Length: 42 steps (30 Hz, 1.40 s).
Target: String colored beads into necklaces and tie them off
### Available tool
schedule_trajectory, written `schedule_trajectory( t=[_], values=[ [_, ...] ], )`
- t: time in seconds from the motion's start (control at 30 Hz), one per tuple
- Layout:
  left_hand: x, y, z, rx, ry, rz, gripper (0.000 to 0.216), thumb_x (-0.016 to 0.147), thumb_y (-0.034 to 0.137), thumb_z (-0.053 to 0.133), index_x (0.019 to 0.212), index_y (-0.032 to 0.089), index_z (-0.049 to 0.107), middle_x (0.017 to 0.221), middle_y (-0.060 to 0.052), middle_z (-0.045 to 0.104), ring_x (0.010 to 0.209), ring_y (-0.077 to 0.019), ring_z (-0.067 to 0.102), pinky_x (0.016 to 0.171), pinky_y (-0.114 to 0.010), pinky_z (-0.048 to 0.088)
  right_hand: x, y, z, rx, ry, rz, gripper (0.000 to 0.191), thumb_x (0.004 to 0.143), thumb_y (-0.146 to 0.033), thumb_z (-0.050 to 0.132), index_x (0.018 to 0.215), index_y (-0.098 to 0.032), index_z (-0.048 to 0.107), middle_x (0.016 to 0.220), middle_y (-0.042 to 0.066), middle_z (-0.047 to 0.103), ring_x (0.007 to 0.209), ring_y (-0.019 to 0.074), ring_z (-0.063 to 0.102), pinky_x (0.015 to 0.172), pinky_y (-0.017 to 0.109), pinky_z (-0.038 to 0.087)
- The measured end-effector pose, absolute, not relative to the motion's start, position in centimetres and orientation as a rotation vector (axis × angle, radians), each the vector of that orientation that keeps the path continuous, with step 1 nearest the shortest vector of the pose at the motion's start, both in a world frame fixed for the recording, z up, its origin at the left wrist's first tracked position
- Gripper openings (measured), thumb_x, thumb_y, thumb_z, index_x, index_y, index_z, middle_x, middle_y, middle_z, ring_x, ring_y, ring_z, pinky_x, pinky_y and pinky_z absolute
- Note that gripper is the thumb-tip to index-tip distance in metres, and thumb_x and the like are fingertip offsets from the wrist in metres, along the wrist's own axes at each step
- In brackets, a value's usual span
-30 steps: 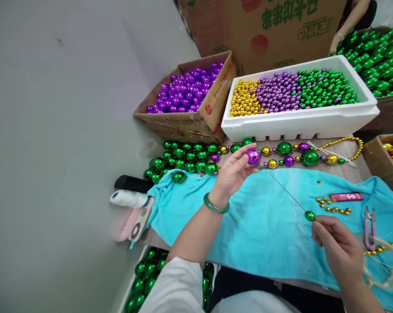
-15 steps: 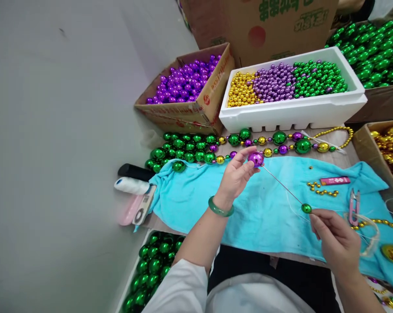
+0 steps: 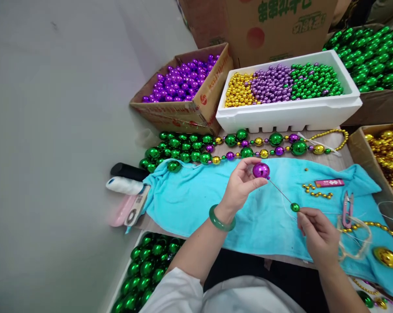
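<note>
Between the thumb and fingers of my left hand (image 3: 240, 184) is a large shiny purple bead (image 3: 261, 171). A thin needle (image 3: 281, 192) runs from that bead down to a smaller green bead (image 3: 294, 207). My right hand (image 3: 320, 234) pinches the needle's lower end just beside the green bead. Thin white thread trails from there over the turquoise towel (image 3: 196, 200). Pink thread snips (image 3: 348, 209) and a gold bead strand (image 3: 372, 226) lie to the right of my right hand.
Behind the towel lie strung beads (image 3: 276, 139) and a cluster of green beads (image 3: 185, 148). A white foam box (image 3: 288, 114) holds small gold, purple and green beads. Cardboard boxes of purple beads (image 3: 183, 82) and gold beads (image 3: 390, 161) flank it. A large gold bead (image 3: 387, 257) rests at right.
My right hand has moved left, nearer my left hand. The purple bead is slightly lower, and more of it shows between the left fingers. The whole view has shifted slightly.
</note>
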<state>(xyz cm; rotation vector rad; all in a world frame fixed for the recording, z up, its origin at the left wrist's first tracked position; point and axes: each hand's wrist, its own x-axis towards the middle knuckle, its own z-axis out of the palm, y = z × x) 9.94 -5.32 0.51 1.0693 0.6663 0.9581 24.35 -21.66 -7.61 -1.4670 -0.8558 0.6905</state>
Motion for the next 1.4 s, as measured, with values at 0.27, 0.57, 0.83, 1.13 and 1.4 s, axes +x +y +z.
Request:
schedule_trajectory(
  t=[0.27,0.57,0.83,1.13,1.4],
  values=[
    [9.9,-4.7,0.1,1.084,0.670,0.916,0.047,0.061,0.019,0.087,0.102,0.020,0.063,0.095,0.000,0.062,0.082,-0.0092,0.057,0.074,-0.020,0.046,25.1,-21.3,-7.8,-1.416,-0.829,0.741,0.008,0.088,-0.027,0.063,0.089,-0.020,0.067,0.059,-0.002,0.054,0.051,0.0083,0.049,0.046,0.019,0.040],
    [10.3,-4.6,-0.1,1.093,0.658,0.918,0.047,0.062,0.018,0.087,0.103,0.021,0.063,0.095,0.000,0.061,0.082,-0.0093,0.058,0.075,-0.020,0.047,25.2,-20.6,-8.0,-1.406,-0.723,0.839,0.013,0.086,-0.032,0.066,0.085,-0.019,0.067,0.057,-0.002,0.053,0.048,0.0077,0.045,0.044,0.019,0.037],
    [10.9,-5.0,-0.2,1.019,0.714,0.990,0.047,0.062,0.018,0.087,0.101,0.021,0.061,0.093,0.001,0.061,0.080,-0.0083,0.058,0.072,-0.019,0.047,24.9,-20.4,-7.9,-1.381,-0.707,0.845,0.012,0.086,-0.031,0.066,0.085,-0.019,0.066,0.055,-0.003,0.052,0.046,0.0075,0.046,0.043,0.019,0.037],
    [10.4,-5.4,-0.1,1.119,0.605,0.890,0.049,0.060,0.015,0.087,0.101,0.020,0.061,0.092,0.000,0.060,0.081,-0.0088,0.058,0.074,-0.020,0.047,25.8,-20.6,-7.9,-1.420,-0.759,0.866,0.015,0.085,-0.032,0.067,0.084,-0.017,0.067,0.056,-0.002,0.054,0.047,0.0081,0.046,0.043,0.021,0.037],
    [11.6,-7.8,-1.8,1.249,0.758,0.715,0.045,0.063,0.023,0.086,0.101,0.017,0.064,0.100,-0.005,0.061,0.087,-0.0142,0.060,0.082,-0.027,0.049,24.3,-19.4,-7.3,-1.396,-0.547,1.021,0.026,0.081,-0.041,0.071,0.084,-0.016,0.061,0.060,-0.001,0.060,0.043,0.0079,0.045,0.041,0.022,0.038]
  ],
)
